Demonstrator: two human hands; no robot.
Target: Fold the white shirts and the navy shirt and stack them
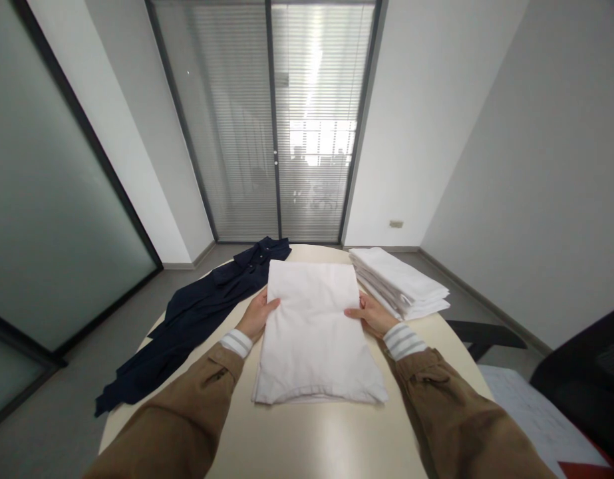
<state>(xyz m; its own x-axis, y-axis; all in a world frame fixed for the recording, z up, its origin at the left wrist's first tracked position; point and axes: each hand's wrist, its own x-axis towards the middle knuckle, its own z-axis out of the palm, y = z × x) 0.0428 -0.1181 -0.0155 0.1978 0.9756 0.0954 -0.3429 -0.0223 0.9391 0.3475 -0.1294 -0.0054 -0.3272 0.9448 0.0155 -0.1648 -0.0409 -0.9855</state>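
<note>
A folded white garment (314,332) lies in front of me, its narrower folded edge at the far side and a slightly curved edge toward me. My left hand (257,314) grips its left side, thumb on top and fingers tucked underneath. On the opposite side my right hand (374,314) holds the garment the same way, thumb over the cloth. To the left a dark navy shirt (201,309) with a collar and buttons is spread lengthwise. Just beyond my right hand sits a stack of folded white cloths (399,283).
Everything rests on a pale round-edged table (316,442). At the right are a black chair (586,359) and white printed sheets (531,412) with something red by them. Glass doors with blinds (311,133) stand beyond the table, and a frosted glass panel (52,173) is at left.
</note>
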